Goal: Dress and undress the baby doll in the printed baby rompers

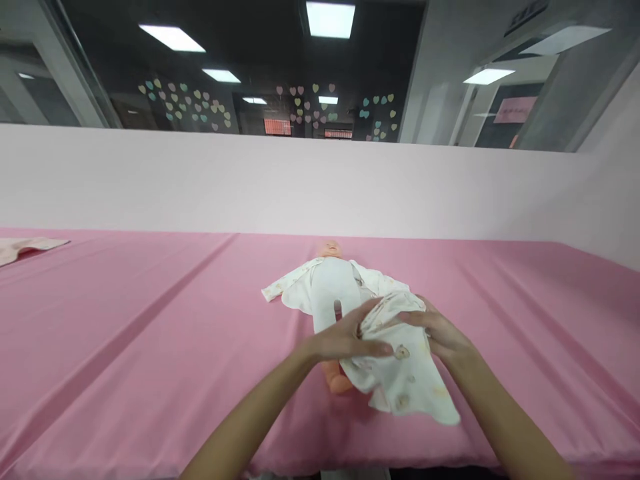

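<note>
A baby doll (331, 249) lies on its back on the pink sheet, head toward the wall. White clothing (334, 283) covers its torso and upper legs. A white long-sleeved baby shirt (295, 285) is spread beneath it, sleeves out to both sides. Above the doll's lower legs, a white baby garment (413, 383) with small animal prints is bunched at its top and hangs loosely. My left hand (353, 335) grips its left side, thumb across the front. On its right side my right hand (440, 331) is closed over the gathered edge. One bare foot of the doll shows below.
The pink sheet (150, 333) covers a wide table, with creases running across it. A folded pale cloth (30, 248) lies at the far left. Behind the table stands a low white wall (250, 180) with a glass window (260, 60) above.
</note>
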A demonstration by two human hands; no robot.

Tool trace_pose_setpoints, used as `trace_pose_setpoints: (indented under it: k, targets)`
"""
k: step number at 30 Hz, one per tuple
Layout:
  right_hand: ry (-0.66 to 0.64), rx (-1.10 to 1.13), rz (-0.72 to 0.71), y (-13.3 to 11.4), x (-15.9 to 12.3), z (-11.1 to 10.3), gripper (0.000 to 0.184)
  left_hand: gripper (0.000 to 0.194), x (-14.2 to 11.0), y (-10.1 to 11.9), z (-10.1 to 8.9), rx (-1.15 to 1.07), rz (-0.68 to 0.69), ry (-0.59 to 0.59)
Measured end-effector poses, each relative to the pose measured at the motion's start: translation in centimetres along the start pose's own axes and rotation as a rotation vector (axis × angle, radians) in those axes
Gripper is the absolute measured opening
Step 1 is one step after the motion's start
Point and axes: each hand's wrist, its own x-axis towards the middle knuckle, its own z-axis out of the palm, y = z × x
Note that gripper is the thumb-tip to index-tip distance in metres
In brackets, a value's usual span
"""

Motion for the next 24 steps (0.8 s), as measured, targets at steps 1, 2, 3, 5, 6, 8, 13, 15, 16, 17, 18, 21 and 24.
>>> trace_pose_setpoints:
  k: [1, 2, 3, 5, 6, 8, 13, 15, 16, 17, 18, 21, 24]
  targets:
    - [-0.023, 0.006, -0.020, 0.3, -0.3, 0.3, 0.046, 0.065, -0.3, 0.3, 0.1, 0.077, 0.010, -0.006]
    - [-0.047, -0.032, -0.035, 0.7, -0.5, 0.6, 0.047, 0.054, -0.7, 0.6, -0.1, 0.166, 0.019, 0.002]
    - [-0.079, -0.114, -0.033, 1.1, -0.7, 0.9, 0.047, 0.040, -1.0, 0.8, -0.5, 0.249, 0.022, 0.027]
    - [-0.158, -0.360, 0.034, 1.8, -1.1, 1.4, 0.043, 0.019, -1.6, 0.5, -1.7, 0.328, 0.012, 0.082]
    - [-0.204, -0.477, 0.089, 2.0, -1.2, 1.7, 0.040, 0.016, -1.8, 0.0, -2.2, 0.310, 0.000, 0.081]
    - [-0.301, -0.618, 0.172, 2.1, -1.4, 2.0, 0.031, 0.014, -2.2, -1.6, -2.4, 0.189, -0.032, 0.033]
    - [-0.339, -0.498, 0.151, 1.9, -1.5, 1.6, 0.021, 0.020, -3.2, -5.9, 0.7, -0.108, -0.106, -0.090]
    - [-0.224, -0.338, 0.179, 2.6, -1.4, 1.5, 0.022, 0.022, -3.6, -6.2, 1.5, -0.194, -0.102, -0.033]
    - [-0.155, -0.242, 0.192, 3.1, -1.4, 1.6, 0.025, 0.025, -3.6, -6.1, 1.6, -0.248, -0.093, 0.024]
    - [-0.090, -0.142, 0.196, 3.7, -1.5, 1.9, 0.029, 0.027, -3.6, -5.9, 1.6, -0.313, -0.083, 0.092]
    - [-0.038, -0.046, 0.192, 4.3, -1.5, 2.2, 0.030, 0.030, -3.5, -5.7, 1.6, -0.387, -0.072, 0.164]
    - [-0.007, 0.170, 0.147, 6.1, -1.6, 3.2, 0.026, 0.031, -2.8, -5.4, 1.7, -0.597, -0.047, 0.360]
    - [-0.202, 0.268, 0.172, 7.7, -1.6, 3.2, 0.028, 0.029, -2.6, -6.2, 3.0, -0.678, -0.109, 0.437]
